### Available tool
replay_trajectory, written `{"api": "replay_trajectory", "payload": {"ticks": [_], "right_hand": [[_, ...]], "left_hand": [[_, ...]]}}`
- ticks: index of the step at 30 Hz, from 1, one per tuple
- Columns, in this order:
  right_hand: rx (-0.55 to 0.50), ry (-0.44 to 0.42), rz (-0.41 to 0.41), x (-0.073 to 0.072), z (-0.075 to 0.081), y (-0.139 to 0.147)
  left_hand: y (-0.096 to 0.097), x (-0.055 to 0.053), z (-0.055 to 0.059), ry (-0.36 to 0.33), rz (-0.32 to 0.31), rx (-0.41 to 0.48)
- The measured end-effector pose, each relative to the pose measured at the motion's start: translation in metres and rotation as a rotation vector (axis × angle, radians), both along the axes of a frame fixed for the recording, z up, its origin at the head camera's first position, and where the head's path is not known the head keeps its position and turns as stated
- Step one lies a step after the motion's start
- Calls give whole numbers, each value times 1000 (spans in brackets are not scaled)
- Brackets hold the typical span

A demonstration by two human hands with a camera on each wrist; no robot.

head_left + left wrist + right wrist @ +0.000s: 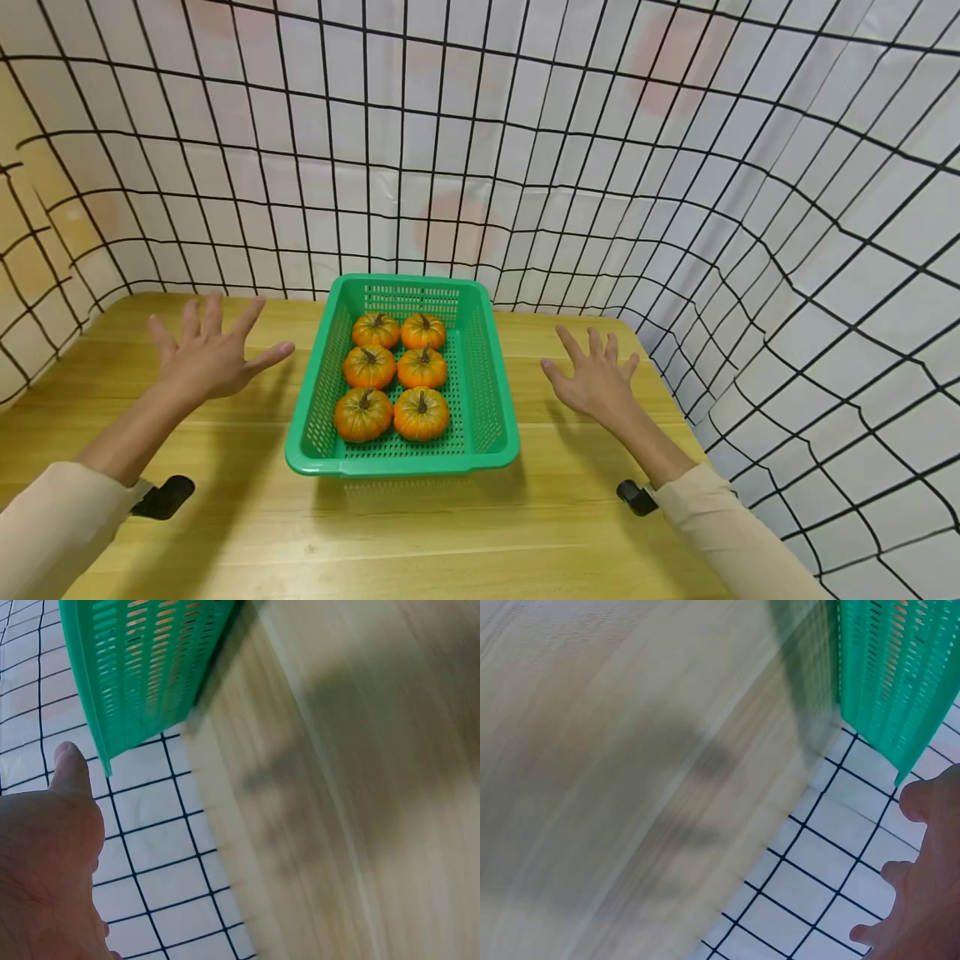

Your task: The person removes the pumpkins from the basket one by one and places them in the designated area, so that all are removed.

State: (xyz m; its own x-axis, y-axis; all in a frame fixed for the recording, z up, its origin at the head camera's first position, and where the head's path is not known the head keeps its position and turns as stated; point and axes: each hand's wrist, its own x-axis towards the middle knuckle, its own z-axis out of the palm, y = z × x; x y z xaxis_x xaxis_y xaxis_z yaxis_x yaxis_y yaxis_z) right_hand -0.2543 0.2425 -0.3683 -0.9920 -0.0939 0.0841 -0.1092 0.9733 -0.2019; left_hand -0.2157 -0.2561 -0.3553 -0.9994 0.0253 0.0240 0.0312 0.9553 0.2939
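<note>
A green plastic basket (495,400) with slotted walls stands on the wooden table, and several small orange pumpkins (422,414) sit inside it in two columns on its left side. To the left of the basket, my left hand (206,354) hovers over the table with its fingers spread, holding nothing. My right hand (596,379) is raised to the right of the basket, fingers apart and likewise holding nothing. The left wrist view has the thumb (71,769) near the basket's wall (150,667). In the right wrist view the fingers (900,874) show below the basket's corner (889,712).
The wooden table (420,542) spreads around the basket. Behind it and along both sides rises a black wire grid (405,158) in front of white sheeting. Dark wrist mounts (637,497) sit at both sleeve cuffs.
</note>
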Motion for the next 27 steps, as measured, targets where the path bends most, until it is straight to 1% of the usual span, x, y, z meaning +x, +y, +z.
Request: {"api": "replay_trajectory", "payload": {"ticks": [4, 12, 19, 24, 27], "right_hand": [[0, 1, 7, -1, 4, -4], [-11, 20, 39, -1, 14, -17], [-1, 31, 77, 1, 22, -30], [-8, 40, 104, 4, 26, -41], [-7, 51, 119, 5, 29, -47]], "left_hand": [[4, -2, 3, -11, -14, -5], [16, -7, 8, -5, -42, 6], [25, -8, 13, -33, -65, 12], [29, -8, 12, -43, -90, 43], [31, -7, 12, -46, -111, 84]]}}
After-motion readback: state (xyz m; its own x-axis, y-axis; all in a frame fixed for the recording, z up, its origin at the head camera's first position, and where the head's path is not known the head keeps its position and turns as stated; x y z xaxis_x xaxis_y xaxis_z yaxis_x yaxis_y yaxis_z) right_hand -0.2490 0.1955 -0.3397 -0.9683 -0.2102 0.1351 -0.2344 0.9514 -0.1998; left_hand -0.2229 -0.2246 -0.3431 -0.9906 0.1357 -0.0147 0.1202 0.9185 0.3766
